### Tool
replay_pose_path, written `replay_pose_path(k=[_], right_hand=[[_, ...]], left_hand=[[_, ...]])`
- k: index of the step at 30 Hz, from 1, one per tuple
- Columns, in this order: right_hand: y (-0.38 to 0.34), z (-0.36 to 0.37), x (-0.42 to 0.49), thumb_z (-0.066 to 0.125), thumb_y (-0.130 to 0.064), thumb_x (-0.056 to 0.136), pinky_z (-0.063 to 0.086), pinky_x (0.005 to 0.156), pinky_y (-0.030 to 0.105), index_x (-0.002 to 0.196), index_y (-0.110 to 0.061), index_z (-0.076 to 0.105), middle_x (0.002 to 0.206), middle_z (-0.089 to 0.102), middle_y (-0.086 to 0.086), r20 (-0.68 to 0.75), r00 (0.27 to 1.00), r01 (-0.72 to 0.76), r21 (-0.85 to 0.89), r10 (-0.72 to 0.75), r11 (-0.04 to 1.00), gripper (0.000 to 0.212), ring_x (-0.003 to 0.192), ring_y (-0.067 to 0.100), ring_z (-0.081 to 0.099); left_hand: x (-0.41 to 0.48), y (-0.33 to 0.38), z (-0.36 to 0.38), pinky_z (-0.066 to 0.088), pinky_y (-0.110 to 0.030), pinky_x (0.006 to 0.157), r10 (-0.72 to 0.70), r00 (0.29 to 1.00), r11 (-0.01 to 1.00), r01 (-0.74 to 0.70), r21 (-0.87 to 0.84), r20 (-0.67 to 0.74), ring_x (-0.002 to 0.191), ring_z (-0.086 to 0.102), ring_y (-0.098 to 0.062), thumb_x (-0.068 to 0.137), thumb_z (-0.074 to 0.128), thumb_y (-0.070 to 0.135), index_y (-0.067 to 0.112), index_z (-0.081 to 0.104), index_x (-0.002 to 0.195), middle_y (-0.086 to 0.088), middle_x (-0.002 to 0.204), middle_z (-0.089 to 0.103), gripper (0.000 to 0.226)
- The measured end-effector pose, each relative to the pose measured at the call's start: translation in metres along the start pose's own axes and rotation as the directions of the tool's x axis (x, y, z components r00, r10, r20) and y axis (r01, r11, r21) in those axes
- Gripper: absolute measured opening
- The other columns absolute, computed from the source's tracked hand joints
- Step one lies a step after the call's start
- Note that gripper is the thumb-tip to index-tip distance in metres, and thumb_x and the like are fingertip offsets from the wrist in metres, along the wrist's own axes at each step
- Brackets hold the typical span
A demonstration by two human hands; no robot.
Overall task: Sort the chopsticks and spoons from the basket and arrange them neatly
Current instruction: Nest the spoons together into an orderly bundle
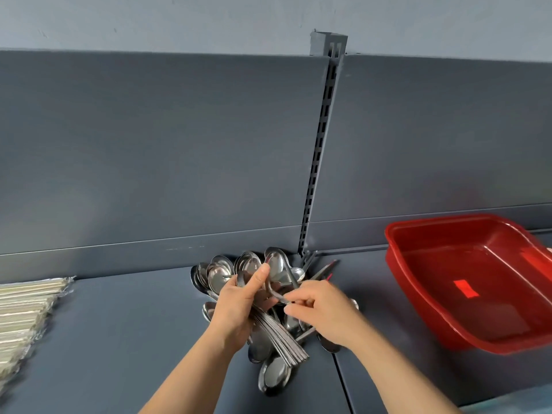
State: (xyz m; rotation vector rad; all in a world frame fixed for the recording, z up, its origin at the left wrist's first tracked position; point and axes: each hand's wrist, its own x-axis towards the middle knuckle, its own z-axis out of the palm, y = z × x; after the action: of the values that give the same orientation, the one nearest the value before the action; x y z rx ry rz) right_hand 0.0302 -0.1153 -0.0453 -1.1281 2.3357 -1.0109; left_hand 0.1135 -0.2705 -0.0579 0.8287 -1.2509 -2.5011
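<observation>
I hold spoons [221, 276]: shiny silver steel, grey reflections. On my right, basket [397, 243]: glossy red, 1 brighter red rectangle on its floor. The shelf [119, 324] and back panel [149, 144]: plain dark slate grey. The post [319, 162]: same grey, 1 column of black slots. The wall [209, 19]: pale blue-grey. On my left, wrapped chopsticks [24, 306]: cream under clear film.

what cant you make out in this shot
All head view:
1. Count of the spoon bundle: the left hand gripping it and overlapping bowls hide it.
2. Loose spoons on the shelf: both hands cover most; the right hand pinches a single spoon.
3. Dark chopsticks: mostly behind spoons.
4. Red basket: right side cut off by the frame.
5. Wrapped chopsticks: cut off at left edge.
</observation>
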Motion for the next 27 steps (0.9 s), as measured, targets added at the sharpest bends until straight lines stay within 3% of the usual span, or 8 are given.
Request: replay_pose_path(k=[3,6,9,13,17,21,23,27], right_hand=[[0.004,-0.005,0.002,0.054,-0.041,0.09,0.043,0.066,0.028,0.08,-0.008,0.065,0.07,0.055,0.005,0.103,0.995,-0.023,0.049,0.018,0.999,0.037,0.065,0.011,0.051],[0.018,-0.011,0.01,0.053,-0.03,0.092,0.047,0.061,0.037,0.075,-0.005,0.057,0.064,0.057,0.004,-0.044,0.982,-0.181,0.053,0.183,0.982,0.03,0.06,0.013,0.049],[0.022,-0.004,0.024,0.064,-0.032,0.083,0.041,0.053,0.031,0.06,-0.01,0.055,0.049,0.058,0.001,-0.08,0.955,-0.291,-0.053,0.286,0.955,0.033,0.046,0.015,0.049],[0.019,0.005,0.04,0.066,-0.034,0.079,0.038,0.054,0.028,0.05,-0.015,0.053,0.041,0.044,-0.001,-0.041,0.911,-0.412,-0.163,0.411,0.896,0.037,0.045,0.017,0.043],[0.01,-0.004,0.042,0.066,-0.024,0.079,0.037,0.049,0.025,0.054,-0.012,0.058,0.046,0.052,0.004,-0.031,0.915,-0.394,0.131,0.401,0.91,0.029,0.044,0.012,0.042],[-0.007,-0.018,0.035,0.062,-0.022,0.086,0.036,0.046,0.022,0.067,-0.018,0.063,0.053,0.058,0.001,-0.117,0.952,-0.192,0.493,0.283,0.849,0.019,0.047,0.013,0.045],[-0.014,-0.018,0.027,0.06,-0.019,0.089,0.043,0.049,0.022,0.08,-0.013,0.064,0.061,0.065,0.006,-0.075,0.978,-0.117,0.578,0.195,0.808,0.012,0.054,0.017,0.055],[-0.019,-0.008,0.01,0.064,-0.016,0.088,0.048,0.054,0.023,0.084,-0.013,0.068,0.073,0.07,0.007,0.032,0.993,-0.11,0.636,0.116,0.764,0.006,0.068,0.018,0.066]], left_hand=[[0.001,0.002,-0.003,0.057,-0.036,0.062,0.027,0.999,0.999,-0.028,-0.016,-0.031,0.074,0.071,-0.033,0.068,0.081,0.027,-0.002,0.055,0.11,-0.022,0.084,0.07,0.058],[0.004,0.006,-0.014,0.056,-0.035,0.06,0.032,0.999,0.998,-0.034,-0.059,-0.033,0.066,0.067,-0.029,0.08,0.073,0.019,0.006,0.054,0.105,-0.021,0.083,0.063,0.034],[0.001,0.008,-0.023,0.053,-0.033,0.053,-0.005,0.999,0.997,0.002,-0.083,-0.037,0.064,0.065,-0.032,0.091,0.056,0.007,0.004,0.06,0.1,-0.023,0.086,0.063,0.01],[-0.007,0.011,-0.029,0.046,-0.031,0.047,-0.037,0.999,0.996,0.037,-0.084,-0.002,0.059,0.059,-0.029,0.082,0.041,-0.003,0.009,0.058,0.089,-0.017,0.079,0.059,0.022],[-0.012,0.01,-0.035,0.044,-0.026,0.041,-0.022,1.0,1.0,0.022,-0.02,0.004,0.053,0.056,-0.021,0.093,0.054,0.007,0.007,0.057,0.098,-0.012,0.074,0.058,0.006],[-0.016,0.008,-0.03,0.053,-0.029,0.048,-0.061,0.997,0.997,0.063,-0.053,0.051,0.063,0.064,-0.023,0.08,0.069,0.019,0.003,0.059,0.095,-0.011,0.074,0.058,0.024],[-0.017,0.007,-0.025,0.056,-0.031,0.051,-0.108,0.991,0.991,0.113,-0.066,0.078,0.072,0.068,-0.027,0.076,0.073,0.025,0.005,0.064,0.09,-0.013,0.077,0.062,0.026],[-0.016,0.009,-0.011,0.061,-0.033,0.061,-0.131,0.986,0.989,0.137,-0.054,0.107,0.087,0.071,-0.033,0.076,0.071,0.031,0.003,0.076,0.078,-0.022,0.094,0.072,0.029]])
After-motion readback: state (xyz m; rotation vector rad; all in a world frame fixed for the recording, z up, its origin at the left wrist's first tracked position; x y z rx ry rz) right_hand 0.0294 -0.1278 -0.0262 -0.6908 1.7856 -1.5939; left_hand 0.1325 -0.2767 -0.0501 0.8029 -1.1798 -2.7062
